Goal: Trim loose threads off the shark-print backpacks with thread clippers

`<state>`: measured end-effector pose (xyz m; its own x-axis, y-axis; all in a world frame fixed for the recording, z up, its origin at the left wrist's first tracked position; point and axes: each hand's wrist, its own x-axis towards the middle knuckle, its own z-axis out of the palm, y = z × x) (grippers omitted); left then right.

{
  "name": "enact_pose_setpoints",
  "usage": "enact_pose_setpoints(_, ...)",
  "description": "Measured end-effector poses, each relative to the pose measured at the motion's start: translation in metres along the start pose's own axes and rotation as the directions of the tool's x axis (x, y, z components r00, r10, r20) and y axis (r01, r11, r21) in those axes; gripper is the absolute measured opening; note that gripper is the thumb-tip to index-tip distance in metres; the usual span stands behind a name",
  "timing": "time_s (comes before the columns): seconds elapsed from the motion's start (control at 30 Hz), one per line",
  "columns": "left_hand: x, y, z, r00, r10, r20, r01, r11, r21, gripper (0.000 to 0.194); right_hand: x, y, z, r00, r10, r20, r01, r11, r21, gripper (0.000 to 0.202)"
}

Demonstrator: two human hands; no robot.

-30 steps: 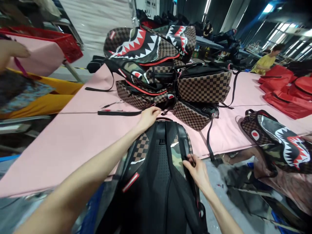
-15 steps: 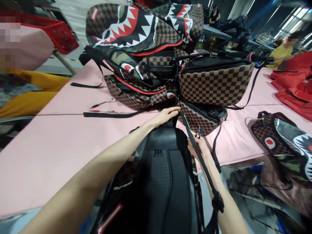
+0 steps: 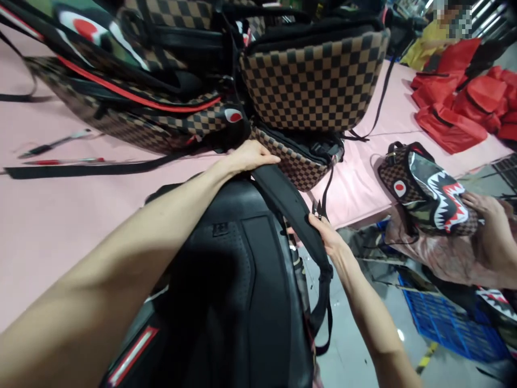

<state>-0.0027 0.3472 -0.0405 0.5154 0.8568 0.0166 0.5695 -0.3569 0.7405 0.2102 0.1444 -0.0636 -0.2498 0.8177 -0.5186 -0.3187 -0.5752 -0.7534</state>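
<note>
The left hand (image 3: 253, 155) was closed on the upper end of a black shoulder strap (image 3: 288, 196), its fingers partly hiding one another. The right hand (image 3: 329, 235) was curled around a pair of snips (image 3: 317, 208) at the strap's outer edge; only the dark tips showed, and whether it also pinched the strap was hard to tell. The backpack (image 3: 269, 253) lay back panel up beneath both hands, its bottom cut off by the frame. Beyond it, checkered bags (image 3: 315, 81) were piled on the pink table (image 3: 36, 231), their tops cropped. At right, a co-worker's hand (image 3: 488, 210) touched a shark-mouth bag (image 3: 436, 196)
</note>
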Motion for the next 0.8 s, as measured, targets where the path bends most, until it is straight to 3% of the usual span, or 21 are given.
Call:
enact_pose_setpoints(0.17, -0.006, 0.008, -0.001, 0.998, -0.066, -0.021, 0.066, 0.998, 0.010, 0.041, -0.010, 0.014, -0.005, 0.999, -0.019, 0.033, 0.016, 0.995, 0.099, 0.038)
enact_pose_setpoints(0.33, -0.024, 0.028, -0.001, 1.000, 0.008, 0.010, -0.009, 0.997, 0.073, 0.046, -0.022, 0.023, 0.001, 0.999, -0.020, -0.037, 0.021, 1.000, 0.018, 0.039)
enact_pose_setpoints(0.4, -0.028, 0.030, 0.001, 1.000, 0.012, 0.015, -0.014, 0.992, 0.126, 0.046, -0.022, 0.025, 0.003, 0.990, -0.076, -0.117, 0.068, 0.995, -0.074, 0.038)
enact_pose_setpoints(0.53, -0.032, 0.028, 0.005, 0.999, 0.029, 0.041, -0.037, 0.974, 0.225, 0.042, -0.012, 0.024, 0.003, 0.926, -0.264, -0.270, 0.215, 0.956, -0.198, 0.037)
enact_pose_setpoints(0.63, -0.049, 0.035, 0.012, 0.983, 0.173, -0.063, -0.144, 0.935, 0.323, 0.034, -0.004, 0.023, 0.000, 0.922, -0.284, -0.262, 0.250, 0.956, -0.156, 0.034)
enact_pose_setpoints(0.7, -0.070, 0.046, 0.025, 0.932, 0.295, -0.210, -0.188, 0.890, 0.415, 0.030, -0.001, 0.024, -0.001, 0.934, -0.249, -0.258, 0.232, 0.968, -0.097, 0.033)
enact_pose_setpoints(0.73, -0.081, 0.053, 0.035, 0.906, 0.356, -0.231, -0.226, 0.865, 0.448, 0.028, 0.001, 0.025, -0.002, 0.938, -0.232, -0.258, 0.222, 0.973, -0.068, 0.033)
enact_pose_setpoints(0.8, -0.104, 0.065, 0.059, 0.878, 0.463, -0.117, -0.364, 0.808, 0.463, 0.026, 0.002, 0.027, -0.004, 0.946, -0.201, -0.252, 0.205, 0.979, -0.009, 0.034)
